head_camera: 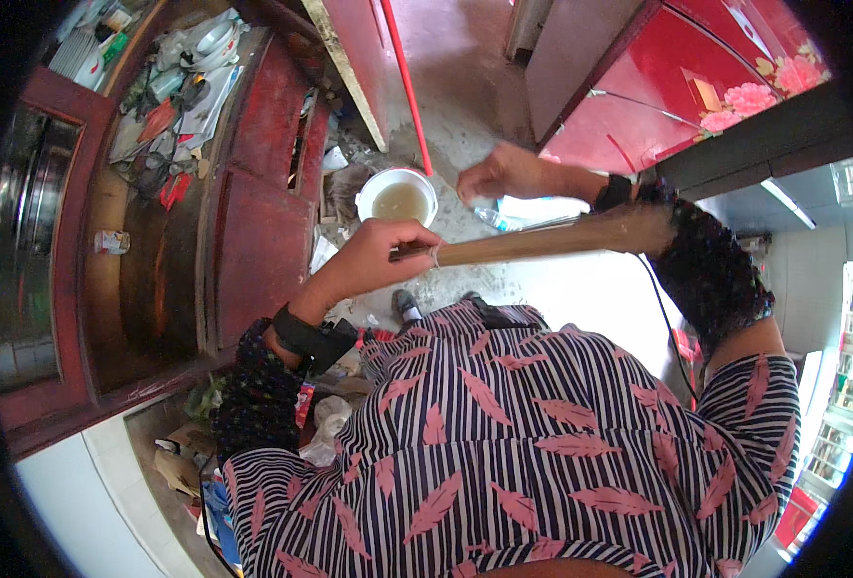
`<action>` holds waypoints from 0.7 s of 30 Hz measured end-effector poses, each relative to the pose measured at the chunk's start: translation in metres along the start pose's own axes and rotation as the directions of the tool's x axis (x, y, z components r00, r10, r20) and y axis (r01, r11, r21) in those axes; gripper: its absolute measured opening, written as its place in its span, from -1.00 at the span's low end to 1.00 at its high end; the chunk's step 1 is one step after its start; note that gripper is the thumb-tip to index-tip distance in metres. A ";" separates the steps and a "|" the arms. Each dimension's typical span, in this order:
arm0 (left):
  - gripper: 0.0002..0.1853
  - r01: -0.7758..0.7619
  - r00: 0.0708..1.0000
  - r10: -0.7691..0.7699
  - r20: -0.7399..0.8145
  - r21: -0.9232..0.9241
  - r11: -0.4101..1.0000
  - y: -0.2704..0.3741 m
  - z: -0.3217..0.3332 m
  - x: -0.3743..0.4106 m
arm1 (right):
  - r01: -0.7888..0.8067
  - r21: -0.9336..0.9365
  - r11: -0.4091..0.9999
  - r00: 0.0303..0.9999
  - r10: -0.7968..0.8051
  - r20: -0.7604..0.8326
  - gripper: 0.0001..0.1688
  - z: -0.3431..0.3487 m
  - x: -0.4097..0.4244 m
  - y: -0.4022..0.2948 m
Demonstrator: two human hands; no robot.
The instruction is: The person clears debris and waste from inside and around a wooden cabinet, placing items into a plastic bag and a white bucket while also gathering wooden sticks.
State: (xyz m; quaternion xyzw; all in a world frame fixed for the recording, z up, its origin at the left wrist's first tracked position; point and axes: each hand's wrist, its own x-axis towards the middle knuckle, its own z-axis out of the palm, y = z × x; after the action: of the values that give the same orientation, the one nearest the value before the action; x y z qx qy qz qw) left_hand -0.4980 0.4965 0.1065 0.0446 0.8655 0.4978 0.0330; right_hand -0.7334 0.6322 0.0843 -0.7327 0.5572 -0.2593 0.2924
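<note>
My left hand [376, 260] grips the narrow end of a tan, stick-like bundle [542, 242], which resembles a hand broom. A thin tie circles it just beside my fingers. From there the bundle widens to the right, its blurred far end reaching my right forearm. My right hand [495, 177] is raised beyond the bundle with its fingers curled; motion blur hides whether anything is between them. Below that hand, a clear plastic bottle [495, 219] shows partly. A white bucket [363, 206] of murky liquid stands on the floor past my left hand.
A dark red cabinet [264, 253] on the left has cluttered shelves of bags and papers. Beside the bucket a red pole [408, 94] leans. A glossy red flowered cabinet or refrigerator [636, 94] stands at upper right. Litter [325, 253] lies along the floor.
</note>
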 end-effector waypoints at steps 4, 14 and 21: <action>-0.70 0.114 0.890 -0.409 -0.201 -0.771 0.626 -0.017 -0.001 -0.009 | -0.274 0.484 0.831 0.960 0.266 0.087 -0.83 0.052 -0.026 -0.036; -0.69 0.437 0.782 -0.437 -0.445 -0.109 0.893 -0.022 0.052 -0.010 | 0.000 -0.435 0.900 0.943 -0.145 -0.299 -0.77 0.056 0.025 -0.057; -0.69 0.470 0.857 -0.513 -0.057 -0.322 0.822 0.006 0.044 -0.037 | -0.010 -0.277 0.961 0.917 -0.101 -0.386 -0.74 0.109 0.007 -0.053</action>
State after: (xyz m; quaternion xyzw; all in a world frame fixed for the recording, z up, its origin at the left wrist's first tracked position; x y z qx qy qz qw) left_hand -0.4569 0.5335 0.0902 -0.2211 0.7629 0.5983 0.1055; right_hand -0.6198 0.6521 0.0473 -0.7111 0.6177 -0.3297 0.0637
